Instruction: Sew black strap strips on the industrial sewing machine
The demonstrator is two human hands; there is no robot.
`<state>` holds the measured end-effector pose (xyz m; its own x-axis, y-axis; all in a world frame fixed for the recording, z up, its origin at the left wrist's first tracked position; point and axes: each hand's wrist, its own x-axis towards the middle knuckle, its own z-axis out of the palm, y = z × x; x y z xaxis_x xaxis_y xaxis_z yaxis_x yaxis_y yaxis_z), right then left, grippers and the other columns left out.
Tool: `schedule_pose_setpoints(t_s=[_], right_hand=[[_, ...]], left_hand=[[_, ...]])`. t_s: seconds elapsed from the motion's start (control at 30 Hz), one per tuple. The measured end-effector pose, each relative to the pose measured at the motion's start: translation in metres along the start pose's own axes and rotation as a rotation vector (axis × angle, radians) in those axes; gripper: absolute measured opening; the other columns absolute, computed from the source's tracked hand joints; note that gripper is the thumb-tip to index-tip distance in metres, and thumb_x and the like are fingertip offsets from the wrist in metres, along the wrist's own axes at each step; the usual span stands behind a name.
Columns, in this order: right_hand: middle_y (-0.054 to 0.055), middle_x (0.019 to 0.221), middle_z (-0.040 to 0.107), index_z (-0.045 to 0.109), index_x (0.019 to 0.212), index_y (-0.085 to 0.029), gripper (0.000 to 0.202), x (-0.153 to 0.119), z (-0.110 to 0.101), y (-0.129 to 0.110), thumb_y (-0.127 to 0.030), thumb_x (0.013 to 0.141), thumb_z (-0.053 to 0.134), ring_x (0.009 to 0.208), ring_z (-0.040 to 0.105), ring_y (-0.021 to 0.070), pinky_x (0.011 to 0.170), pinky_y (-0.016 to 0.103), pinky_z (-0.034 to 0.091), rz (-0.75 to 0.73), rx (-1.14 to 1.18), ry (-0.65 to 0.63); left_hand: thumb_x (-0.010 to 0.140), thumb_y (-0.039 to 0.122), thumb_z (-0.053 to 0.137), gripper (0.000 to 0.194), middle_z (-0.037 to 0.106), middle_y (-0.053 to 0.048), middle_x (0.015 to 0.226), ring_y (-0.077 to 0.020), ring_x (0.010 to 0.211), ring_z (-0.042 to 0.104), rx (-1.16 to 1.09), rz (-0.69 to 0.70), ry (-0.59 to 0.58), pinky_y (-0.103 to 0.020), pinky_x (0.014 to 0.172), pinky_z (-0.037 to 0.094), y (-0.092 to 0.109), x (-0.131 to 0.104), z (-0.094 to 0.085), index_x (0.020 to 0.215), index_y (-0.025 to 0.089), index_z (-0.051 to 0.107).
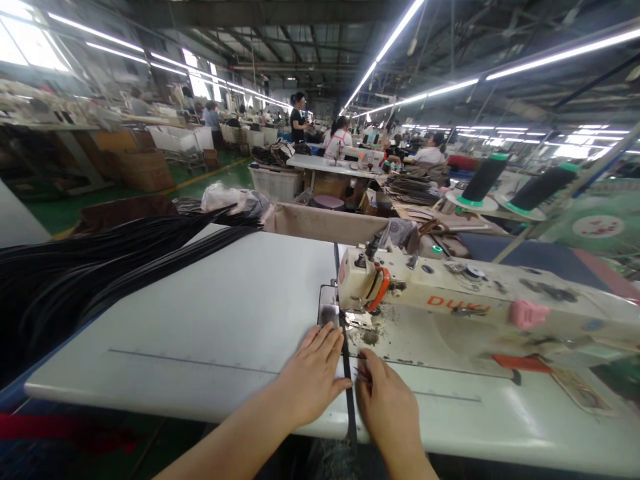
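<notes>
On the white table (210, 300), beside the sewing machine head (425, 287), the black strip (351, 413) runs lengthwise past the needle area and over the front edge. I'd keep it flat and straight, light pressure, no sideways pull, fingertips clear of the needle. Left hand (315, 377): fingers together, laid flat, thumb across strip. Right hand (393, 407): just beside it, curled round a small pointed tool (363, 375); can't tell how tightly.

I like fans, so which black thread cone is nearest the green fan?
The right-hand cone, beside the fan; the other cone stands farther left.
</notes>
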<state>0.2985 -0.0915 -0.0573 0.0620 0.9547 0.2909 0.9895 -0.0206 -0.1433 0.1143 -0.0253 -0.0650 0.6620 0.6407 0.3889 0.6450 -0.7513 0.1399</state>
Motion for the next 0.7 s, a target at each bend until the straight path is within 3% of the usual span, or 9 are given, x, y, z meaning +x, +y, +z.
schedule_pose_setpoints(t_s=[0.33, 0.6, 0.7], right_hand=[[0.007, 0.11, 0.076, 0.058, 0.13, -0.021, 0.037, -0.001, 0.004, 0.002, -0.016, 0.095, 0.049, 0.093, 0.072, 0.0206, 0.079, 0.028, 0.052, -0.013, 0.051, 0.021], [0.006, 0.109, 0.076, 0.059, 0.13, -0.02, 0.039, -0.001, 0.006, 0.004, -0.013, 0.093, 0.05, 0.094, 0.072, 0.0208, 0.08, 0.029, 0.051, -0.007, 0.052, 0.024], [0.006, 0.11, 0.075, 0.058, 0.131, -0.021, 0.041, -0.003, 0.01, 0.005, -0.012, 0.091, 0.051, 0.094, 0.071, 0.0208, 0.081, 0.029, 0.05, 0.009, 0.05, 0.026]], left_hand=[[0.105, 0.05, 0.044, 0.06, 0.049, -0.012, 0.158, -0.0276, 0.151, 0.04, 0.014, 0.013, -0.004, -0.046, 0.126, 0.03, -0.001, 0.002, -0.002, 0.152, 0.012, 0.047], [0.107, 0.03, 0.043, 0.041, 0.061, -0.007, 0.148, -0.0219, 0.145, 0.049, -0.04, 0.016, 0.091, -0.04, 0.125, 0.031, -0.002, 0.001, 0.008, 0.142, 0.017, 0.058], [0.106, 0.03, 0.045, 0.041, 0.061, -0.007, 0.149, -0.022, 0.144, 0.049, -0.031, 0.015, 0.093, -0.04, 0.124, 0.032, -0.002, 0.0, 0.008, 0.142, 0.016, 0.058]])
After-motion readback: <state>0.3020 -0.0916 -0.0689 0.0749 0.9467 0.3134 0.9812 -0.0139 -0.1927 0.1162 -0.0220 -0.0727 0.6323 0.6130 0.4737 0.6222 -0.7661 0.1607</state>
